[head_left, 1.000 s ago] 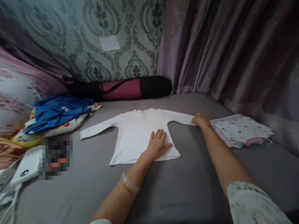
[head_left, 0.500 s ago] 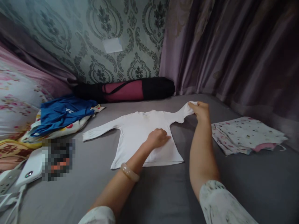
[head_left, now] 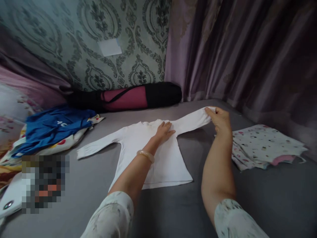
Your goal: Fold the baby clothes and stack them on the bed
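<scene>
A white long-sleeved shirt (head_left: 138,145) lies spread on the grey bed sheet (head_left: 170,211), its neckline toward the wall. My left hand (head_left: 163,131) rests flat on its upper chest near the right shoulder, fingers stretched out. Out at the far right, my right hand (head_left: 220,118) pinches the cuff of the right sleeve, which is pulled out straight and slightly upward. The left sleeve lies slanting down on the sheet, touched by neither hand. My left forearm covers part of the shirt's lower front.
To the right lies a folded patterned cloth stack (head_left: 267,143). A blue garment (head_left: 59,124) sits on other clothes at the left, with a white device (head_left: 15,191) and a pixelated patch nearer. A black and maroon long bag (head_left: 126,98) lies along the wall.
My left hand has moved up the shirt to its chest and flattened. The right hand has drawn the sleeve outward, so it is straighter. The view has shifted slightly right.
</scene>
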Demonstrator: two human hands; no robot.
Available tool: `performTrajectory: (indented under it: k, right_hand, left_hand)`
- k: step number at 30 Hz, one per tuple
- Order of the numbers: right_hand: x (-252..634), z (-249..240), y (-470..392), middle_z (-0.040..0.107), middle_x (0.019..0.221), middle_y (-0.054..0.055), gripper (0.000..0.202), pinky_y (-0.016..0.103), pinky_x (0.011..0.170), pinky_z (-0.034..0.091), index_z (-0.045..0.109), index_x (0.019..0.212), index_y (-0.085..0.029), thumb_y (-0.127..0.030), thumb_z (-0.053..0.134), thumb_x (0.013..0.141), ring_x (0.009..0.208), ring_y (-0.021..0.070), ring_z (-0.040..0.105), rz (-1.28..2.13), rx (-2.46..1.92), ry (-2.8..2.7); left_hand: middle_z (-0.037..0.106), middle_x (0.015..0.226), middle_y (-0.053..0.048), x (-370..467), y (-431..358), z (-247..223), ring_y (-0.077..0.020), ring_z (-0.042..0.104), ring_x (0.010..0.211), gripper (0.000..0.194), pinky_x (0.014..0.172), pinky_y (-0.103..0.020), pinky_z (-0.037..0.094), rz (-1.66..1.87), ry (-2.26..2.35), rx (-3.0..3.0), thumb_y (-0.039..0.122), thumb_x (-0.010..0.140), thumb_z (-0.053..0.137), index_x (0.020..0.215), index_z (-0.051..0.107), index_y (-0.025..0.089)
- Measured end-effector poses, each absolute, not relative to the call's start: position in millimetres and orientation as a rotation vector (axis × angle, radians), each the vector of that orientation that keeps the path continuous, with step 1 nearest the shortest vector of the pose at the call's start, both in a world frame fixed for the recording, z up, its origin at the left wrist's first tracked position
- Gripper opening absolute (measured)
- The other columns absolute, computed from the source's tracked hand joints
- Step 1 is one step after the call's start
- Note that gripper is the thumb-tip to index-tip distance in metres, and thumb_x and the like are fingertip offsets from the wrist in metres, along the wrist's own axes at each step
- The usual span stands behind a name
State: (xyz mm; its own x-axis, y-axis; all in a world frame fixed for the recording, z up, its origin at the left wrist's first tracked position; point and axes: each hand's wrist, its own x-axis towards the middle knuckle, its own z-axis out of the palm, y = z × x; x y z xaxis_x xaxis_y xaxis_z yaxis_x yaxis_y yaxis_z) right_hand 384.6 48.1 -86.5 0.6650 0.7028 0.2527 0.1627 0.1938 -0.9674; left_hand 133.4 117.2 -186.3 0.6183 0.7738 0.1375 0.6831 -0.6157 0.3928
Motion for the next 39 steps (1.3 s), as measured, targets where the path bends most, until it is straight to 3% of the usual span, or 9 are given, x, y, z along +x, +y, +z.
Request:
performTrajectory:
  k: [5, 12, 17, 23, 27, 31, 35, 39]
  right_hand:
    - [376.7, -77.8, 49.9, 0.068, 0.068, -0.002, 0.016, 0.023, 0.055, 0.049, 0.069, 0.074, -0.019, -0.025, 0.079, 0.063, 0.059, 0.0120, 0.061, 0.648, -1.227, -0.625]
    - [319.5, -57.1, 70.0, 0.068, 0.067, -0.002, 0.030, 0.026, 0.062, 0.052, 0.066, 0.074, -0.019, -0.037, 0.084, 0.057, 0.067, 0.0153, 0.065, 0.880, -1.023, -0.713]
    - [282.9, -56.0, 78.1, 0.066, 0.070, -0.002, 0.033, 0.029, 0.067, 0.051, 0.065, 0.076, -0.020, -0.043, 0.082, 0.060, 0.071, 0.0156, 0.064, 1.010, -1.007, -0.797]
    - [265.5, -56.7, 79.4, 0.065, 0.067, -0.001, 0.033, 0.026, 0.064, 0.048, 0.063, 0.075, -0.020, -0.045, 0.081, 0.063, 0.070, 0.0149, 0.063, 1.098, -1.026, -0.789]
    - [262.5, -59.0, 80.2, 0.064, 0.064, -0.002, 0.032, 0.024, 0.058, 0.046, 0.062, 0.072, -0.019, -0.043, 0.081, 0.062, 0.064, 0.0132, 0.060, 1.136, -1.054, -0.725]
    - [254.3, -64.7, 84.6, 0.063, 0.061, -0.004, 0.025, 0.022, 0.055, 0.043, 0.063, 0.070, -0.018, -0.037, 0.079, 0.064, 0.058, 0.0104, 0.057, 1.137, -1.088, -0.705]
    - [229.6, -78.1, 88.4, 0.062, 0.060, -0.005, 0.021, 0.021, 0.055, 0.042, 0.064, 0.069, -0.017, -0.035, 0.076, 0.068, 0.056, 0.0098, 0.056, 1.093, -1.120, -0.822]
    - [196.9, -95.9, 84.0, 0.068, 0.068, -0.002, 0.028, 0.024, 0.065, 0.048, 0.069, 0.080, -0.017, -0.043, 0.074, 0.071, 0.070, 0.0142, 0.064, 1.120, -1.148, -1.179]
  left_hand:
    - [0.027, 0.157, -0.009, 135.4, 114.6, -175.3, -0.0342, 0.021, 0.143, 0.073, 0.114, -0.045, 0.021, 0.246, 1.265, 2.526, 0.065, 0.087, 0.041, 0.146, 0.033, 0.022]
    - [0.035, 0.146, -0.017, 144.5, 123.7, -140.8, -0.0391, 0.033, 0.132, 0.086, 0.105, -0.052, 0.029, -0.047, 1.324, 2.541, 0.076, 0.073, 0.052, 0.142, 0.038, 0.025]
    - [0.036, 0.145, -0.021, 155.8, 134.0, -128.4, -0.0446, 0.031, 0.133, 0.087, 0.104, -0.055, 0.031, -0.162, 1.328, 2.487, 0.070, 0.066, 0.064, 0.136, 0.047, 0.021]
    - [0.040, 0.143, -0.023, 162.3, 142.4, -132.9, -0.0493, 0.031, 0.133, 0.089, 0.103, -0.058, 0.033, -0.018, 1.395, 2.352, 0.063, 0.045, 0.080, 0.119, 0.059, 0.018]
    - [0.049, 0.135, -0.022, 147.4, 134.9, -136.2, -0.0444, 0.041, 0.128, 0.078, 0.102, -0.051, 0.038, 0.193, 1.345, 2.304, 0.056, 0.051, 0.081, 0.115, 0.061, 0.016]
    - [0.062, 0.118, -0.016, 117.8, 119.2, -139.5, -0.0304, 0.059, 0.109, 0.059, 0.092, -0.038, 0.047, 0.578, 1.308, 1.894, 0.043, 0.069, 0.075, 0.118, 0.059, 0.013]
    - [0.065, 0.101, -0.014, 82.2, 105.2, -142.3, -0.0199, 0.067, 0.083, 0.044, 0.075, -0.031, 0.053, 0.895, 1.255, 1.208, 0.050, 0.081, 0.064, 0.104, 0.060, 0.013]
    - [0.066, 0.086, -0.011, 54.7, 101.6, -146.8, -0.0185, 0.067, 0.073, 0.055, 0.067, -0.031, 0.055, 1.008, 1.170, 0.825, 0.067, 0.085, 0.048, 0.097, 0.057, 0.014]
